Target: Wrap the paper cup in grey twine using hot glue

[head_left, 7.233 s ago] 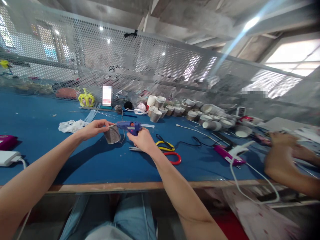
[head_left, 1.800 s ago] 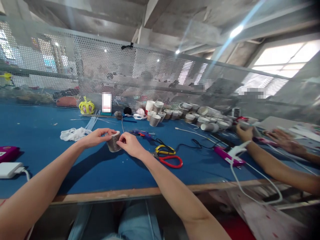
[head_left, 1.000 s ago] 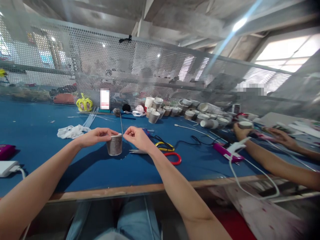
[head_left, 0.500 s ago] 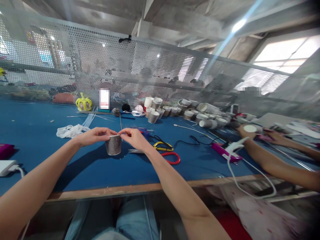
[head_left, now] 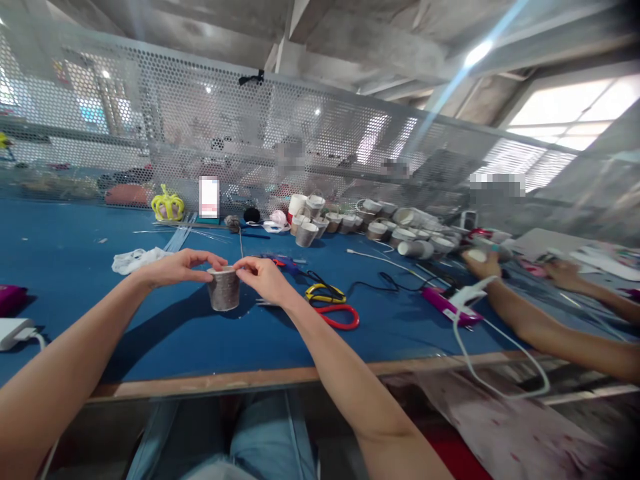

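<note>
A small cup (head_left: 224, 291) covered in grey yarn stands in front of me, its pale rim upward. My left hand (head_left: 183, 268) is at the rim's left side, thumb and fingers apart, the thumb close against the cup. At the right of the rim, my right hand (head_left: 264, 279) has its fingertips pinched together. A grey strand of yarn (head_left: 241, 243) runs from a small grey yarn ball (head_left: 233, 223) down to these fingertips. Scissors with a red handle (head_left: 343, 317) lie beside my right wrist, their blades partly hidden behind it.
Yellow-handled scissors (head_left: 325, 293) and a blue glue gun (head_left: 285, 262) lie beyond my right hand. White cloth (head_left: 140, 260) is at left. Several cups (head_left: 306, 233) are grouped at the back. A co-worker's hand (head_left: 483, 263) holds a cup at right, near a purple box (head_left: 450, 307) with cables.
My left fingers have loosened and lifted slightly from the rim. The cup has shifted a little left and tilted slightly, with my right hand still at its rim.
</note>
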A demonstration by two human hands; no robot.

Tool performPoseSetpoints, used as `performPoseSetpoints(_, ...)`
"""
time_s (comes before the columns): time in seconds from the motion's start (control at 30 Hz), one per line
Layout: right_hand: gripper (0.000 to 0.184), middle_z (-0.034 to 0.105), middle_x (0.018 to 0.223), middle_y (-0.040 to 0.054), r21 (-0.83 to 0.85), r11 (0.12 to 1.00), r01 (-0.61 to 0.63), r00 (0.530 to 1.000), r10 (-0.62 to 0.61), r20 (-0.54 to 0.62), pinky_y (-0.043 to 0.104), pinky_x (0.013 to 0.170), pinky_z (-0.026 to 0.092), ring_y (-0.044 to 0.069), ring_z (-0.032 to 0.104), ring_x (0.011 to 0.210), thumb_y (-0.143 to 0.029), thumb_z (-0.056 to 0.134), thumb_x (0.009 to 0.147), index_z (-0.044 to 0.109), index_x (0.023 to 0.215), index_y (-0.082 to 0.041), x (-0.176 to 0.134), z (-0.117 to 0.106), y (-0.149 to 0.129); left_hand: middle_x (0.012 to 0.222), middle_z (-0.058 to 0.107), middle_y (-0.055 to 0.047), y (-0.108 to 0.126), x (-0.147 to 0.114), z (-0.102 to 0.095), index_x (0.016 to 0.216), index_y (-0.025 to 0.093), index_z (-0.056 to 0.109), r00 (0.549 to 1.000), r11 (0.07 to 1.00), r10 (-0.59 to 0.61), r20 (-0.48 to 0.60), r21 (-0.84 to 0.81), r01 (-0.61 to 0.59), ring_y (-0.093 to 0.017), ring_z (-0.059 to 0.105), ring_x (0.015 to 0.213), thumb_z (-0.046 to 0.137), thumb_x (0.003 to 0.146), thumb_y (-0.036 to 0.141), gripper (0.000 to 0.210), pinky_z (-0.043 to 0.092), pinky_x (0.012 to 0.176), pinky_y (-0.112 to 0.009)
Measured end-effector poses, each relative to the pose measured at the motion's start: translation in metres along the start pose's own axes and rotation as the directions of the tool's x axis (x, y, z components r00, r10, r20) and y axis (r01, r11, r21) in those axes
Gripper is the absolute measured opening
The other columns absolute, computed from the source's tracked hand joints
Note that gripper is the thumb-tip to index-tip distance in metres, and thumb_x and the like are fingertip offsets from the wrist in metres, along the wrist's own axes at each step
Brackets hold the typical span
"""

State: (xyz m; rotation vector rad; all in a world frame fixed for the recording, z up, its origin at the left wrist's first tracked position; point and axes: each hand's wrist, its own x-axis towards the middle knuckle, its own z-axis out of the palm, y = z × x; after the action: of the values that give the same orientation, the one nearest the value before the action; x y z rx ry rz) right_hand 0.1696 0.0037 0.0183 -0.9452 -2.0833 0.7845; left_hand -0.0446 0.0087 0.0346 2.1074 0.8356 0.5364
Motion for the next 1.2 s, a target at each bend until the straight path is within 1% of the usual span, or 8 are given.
performPoseSetpoints(0.17,0.018,0.044,0.056,-0.003,-0.014,1.0,-0.008,1.0,0.008,-0.007,0.019,0.047,0.026,0.007,0.033,0.049,-0.019,0.046,0.073,0.061,0.081,-0.013,0.0,0.0,0.0,0.119,0.052,-0.009,0.003,0.0,0.0,0.09,0.016,0.056,0.987,0.997,-0.028,-0.156,-0.082,0.015,-0.021,0.047,0.111,0.056,0.071,0.034,0.026,0.037,0.092,-0.034)
performPoseSetpoints(0.23,0.018,0.044,0.055,-0.0032,-0.024,1.0,-0.011,1.0,0.011,-0.011,0.019,0.047,0.026,0.006,0.033,0.049,-0.02,0.045,0.073,0.061,0.081,-0.013,0.0,0.001,-0.001,0.112,0.057,-0.008,0.006,0.001,0.003,0.087,0.016,0.057,0.976,0.999,-0.02,-0.218,-0.053,0.009,-0.02,0.05,0.106,0.055,0.07,0.036,0.026,0.037,0.091,-0.033)
performPoseSetpoints(0.3,0.018,0.043,0.054,-0.0035,-0.033,0.999,-0.018,1.0,0.017,-0.013,0.019,0.047,0.026,0.006,0.033,0.048,-0.02,0.046,0.073,0.061,0.081,-0.013,0.0,0.001,-0.001,0.101,0.061,-0.007,0.011,0.004,0.01,0.085,0.016,0.058,0.971,0.999,-0.012,-0.24,0.032,0.02,-0.019,0.053,0.097,0.055,0.069,0.038,0.027,0.04,0.087,-0.032)
performPoseSetpoints(0.43,0.018,0.042,0.053,-0.0039,-0.047,0.999,-0.024,1.0,0.023,-0.013,0.019,0.046,0.026,0.006,0.033,0.048,-0.02,0.046,0.073,0.061,0.081,-0.014,0.0,0.002,0.0,0.083,0.062,-0.004,0.017,0.009,0.027,0.083,0.015,0.058,0.969,0.971,-0.058,-0.241,0.21,0.11,-0.017,0.055,0.079,0.056,0.067,0.04,0.029,0.042,0.072,-0.027)
performPoseSetpoints(0.5,0.018,0.041,0.053,-0.004,-0.047,0.999,-0.022,1.0,0.021,-0.013,0.019,0.046,0.026,0.006,0.033,0.048,-0.02,0.046,0.073,0.061,0.081,-0.013,-0.001,0.002,-0.001,0.075,0.061,-0.002,0.017,0.011,0.034,0.081,0.014,0.057,0.97,0.964,-0.051,-0.237,0.243,0.11,-0.015,0.053,0.071,0.054,0.068,0.038,0.028,0.041,0.065,-0.025)
performPoseSetpoints(0.6,0.018,0.04,0.052,-0.0045,-0.046,0.999,-0.018,1.0,0.017,-0.015,0.019,0.046,0.025,0.006,0.032,0.047,-0.02,0.046,0.073,0.061,0.081,-0.013,-0.003,0.002,-0.002,0.067,0.057,0.0,0.015,0.012,0.037,0.075,0.013,0.055,0.969,0.971,-0.041,-0.245,0.221,0.097,-0.013,0.051,0.064,0.051,0.069,0.037,0.025,0.039,0.06,-0.023)
performPoseSetpoints(0.8,0.018,0.043,0.053,-0.0037,-0.056,0.998,-0.024,1.0,0.023,-0.009,0.019,0.046,0.025,0.006,0.033,0.047,-0.019,0.047,0.073,0.061,0.081,-0.012,-0.006,0.0,-0.006,0.062,0.053,0.001,0.016,0.011,0.034,0.067,0.014,0.053,0.968,0.985,-0.053,-0.245,0.145,0.091,-0.012,0.048,0.061,0.051,0.069,0.038,0.025,0.038,0.058,-0.022)
performPoseSetpoints(1.2,0.019,0.039,0.049,-0.0055,-0.007,0.998,-0.058,0.998,0.058,0.01,0.019,0.044,0.025,0.006,0.031,0.044,-0.023,0.046,0.074,0.059,0.084,-0.012,-0.011,-0.006,-0.015,0.062,0.054,0.002,0.015,0.01,0.033,0.067,0.014,0.053,0.978,0.991,-0.052,-0.204,0.111,0.076,-0.011,0.049,0.062,0.052,0.069,0.035,0.021,0.039,0.059,-0.022)
